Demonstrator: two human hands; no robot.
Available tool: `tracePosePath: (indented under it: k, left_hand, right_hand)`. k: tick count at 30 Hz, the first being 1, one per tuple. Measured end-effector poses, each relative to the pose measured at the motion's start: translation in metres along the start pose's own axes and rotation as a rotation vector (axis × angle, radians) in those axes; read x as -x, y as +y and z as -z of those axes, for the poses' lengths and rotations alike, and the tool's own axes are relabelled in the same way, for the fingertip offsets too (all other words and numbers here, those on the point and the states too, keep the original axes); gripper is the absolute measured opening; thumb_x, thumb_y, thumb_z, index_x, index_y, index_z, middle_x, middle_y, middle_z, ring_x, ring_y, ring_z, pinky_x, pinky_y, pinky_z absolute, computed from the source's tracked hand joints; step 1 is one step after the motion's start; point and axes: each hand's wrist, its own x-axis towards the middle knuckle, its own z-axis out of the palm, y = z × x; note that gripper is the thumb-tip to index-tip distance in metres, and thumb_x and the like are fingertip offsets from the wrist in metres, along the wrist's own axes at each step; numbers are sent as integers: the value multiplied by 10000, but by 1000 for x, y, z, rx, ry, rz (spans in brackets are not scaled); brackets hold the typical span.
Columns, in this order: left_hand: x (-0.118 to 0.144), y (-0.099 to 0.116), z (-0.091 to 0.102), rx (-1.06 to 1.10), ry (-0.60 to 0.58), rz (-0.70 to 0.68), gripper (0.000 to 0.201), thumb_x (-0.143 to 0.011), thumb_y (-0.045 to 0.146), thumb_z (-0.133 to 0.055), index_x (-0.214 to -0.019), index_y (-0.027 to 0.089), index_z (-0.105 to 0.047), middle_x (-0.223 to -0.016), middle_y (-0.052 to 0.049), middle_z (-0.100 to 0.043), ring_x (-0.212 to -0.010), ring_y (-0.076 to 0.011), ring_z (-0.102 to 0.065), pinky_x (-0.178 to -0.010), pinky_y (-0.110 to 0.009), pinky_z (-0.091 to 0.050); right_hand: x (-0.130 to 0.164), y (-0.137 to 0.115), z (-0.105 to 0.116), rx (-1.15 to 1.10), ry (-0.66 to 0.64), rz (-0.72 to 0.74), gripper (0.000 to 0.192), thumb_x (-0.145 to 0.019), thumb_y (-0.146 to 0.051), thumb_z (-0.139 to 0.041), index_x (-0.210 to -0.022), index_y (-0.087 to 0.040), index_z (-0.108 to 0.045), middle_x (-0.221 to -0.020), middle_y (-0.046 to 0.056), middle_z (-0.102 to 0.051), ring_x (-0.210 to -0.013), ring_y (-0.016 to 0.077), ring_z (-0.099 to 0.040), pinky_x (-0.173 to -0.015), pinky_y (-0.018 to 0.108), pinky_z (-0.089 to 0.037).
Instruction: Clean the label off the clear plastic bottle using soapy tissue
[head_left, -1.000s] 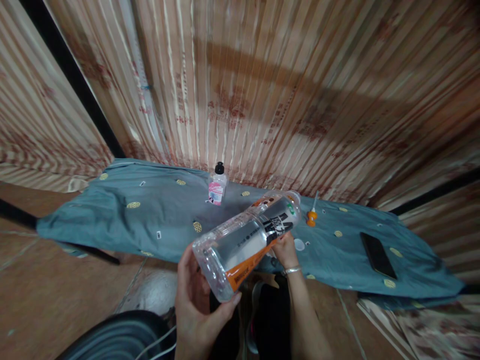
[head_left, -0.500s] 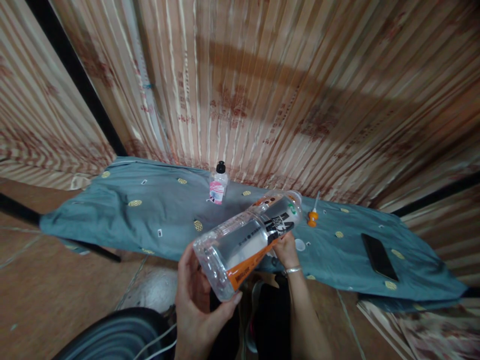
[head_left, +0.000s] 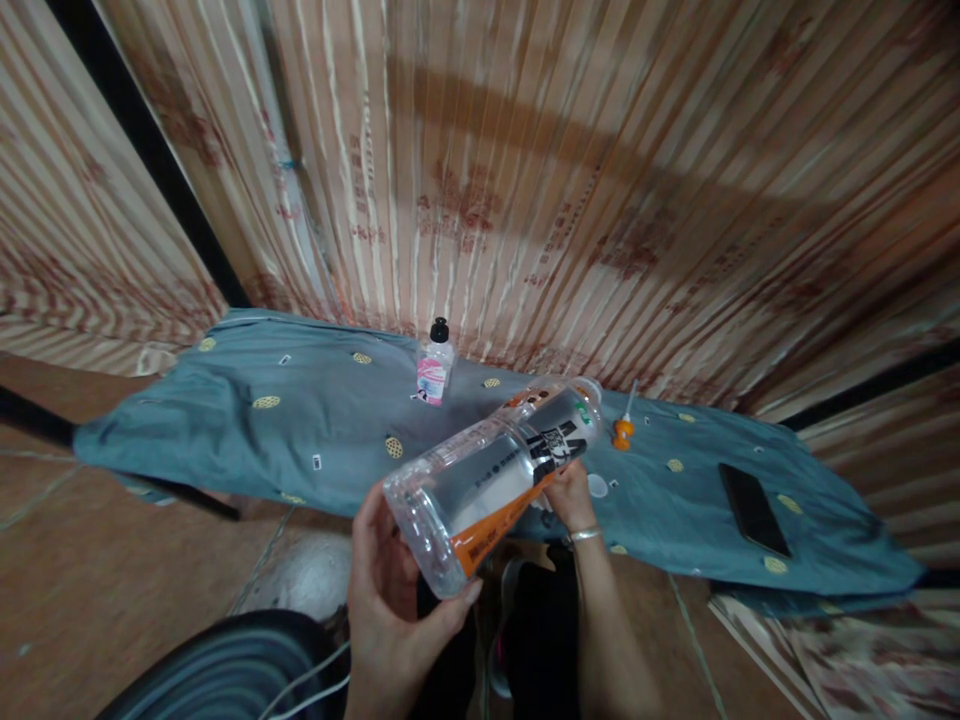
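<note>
Both hands grasp a large clear plastic bottle with an orange-and-black label point(head_left: 499, 475), tilted nearly flat above the teal patterned cloth over the tabletop point(head_left: 247, 440). The left hand point(head_left: 390, 600) cups its base; the right hand point(head_left: 570, 495) grips under its neck. Best to support the base firmly and tip slowly, clear of the small pink-labelled bottle point(head_left: 434, 363), orange-tipped nozzle point(head_left: 622, 430) and black phone point(head_left: 752, 508).
</note>
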Motion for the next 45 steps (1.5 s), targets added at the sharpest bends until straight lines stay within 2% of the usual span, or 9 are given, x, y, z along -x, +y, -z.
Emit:
tracePosePath:
  k: [9, 14, 18, 25, 33, 38, 45]
  left_hand:
    - [-1, 0, 1, -41, 3, -2, 903, -575, 320, -1026, -1400, 257, -662, -1364, -98, -713, -1226, -316, -737, -985, -360, -631]
    - [-1, 1, 0, -9, 10, 2, 902, -564, 316, -1032, -1387, 259, -668, -1337, -93, -723, -1219, -304, -741, -982, -347, -631]
    - [-1, -1, 2, -46, 13, 3, 893, -570, 329, -1033, -1384, 263, -671, -1366, -97, -713, -1233, -321, -736, -984, -358, -632]
    - [-1, -4, 5, -64, 10, -1, 914, -557, 348, -1036, -1390, 279, -665, -1413, -98, -698, -1244, -329, -730, -996, -371, -624]
    - [0, -3, 3, -37, -2, 1, 899, -589, 334, -1029, -1404, 293, -651, -1401, -91, -703, -1259, -330, -725, -1006, -379, -620]
    - [0, -2, 0, 10, 16, 11, 892, -574, 322, -1039, -1384, 289, -665, -1378, -89, -713, -1235, -317, -740, -984, -353, -629]
    - [0, -1, 2, -48, 3, 3, 887, -590, 339, -1029, -1396, 305, -661, -1415, -85, -696, -1253, -326, -727, -998, -368, -622]
  right_hand:
    - [0, -3, 0, -71, -10, -24, 323, -640, -403, -780, -866, -278, -585, -842, 73, -784, -826, 300, -755, -742, 399, -621]
    - [-1, 1, 0, 0, -13, -53, 333, -628, -410, -789, -852, -272, -584, -777, 55, -763, -768, 295, -738, -720, 404, -613]
    - [0, 1, -1, 0, -9, -22, 315, -654, -422, -791, -847, -275, -590, -752, 37, -757, -753, 284, -730, -711, 398, -610]
    - [-1, 2, -2, -48, 17, 2, 380, -642, -496, -797, -870, -267, -597, -857, 67, -787, -832, 296, -748, -782, 424, -625]
    - [-1, 4, -2, -56, 15, -23, 349, -635, -437, -800, -852, -278, -578, -804, 57, -777, -798, 295, -748, -749, 411, -625]
    - [0, 4, -1, -89, -16, -43, 362, -636, -433, -797, -888, -271, -594, -842, 69, -789, -814, 306, -760, -755, 421, -630]
    - [0, 6, -2, -67, -20, -36, 395, -648, -442, -799, -941, -264, -603, -906, 73, -792, -868, 306, -760, -795, 421, -611]
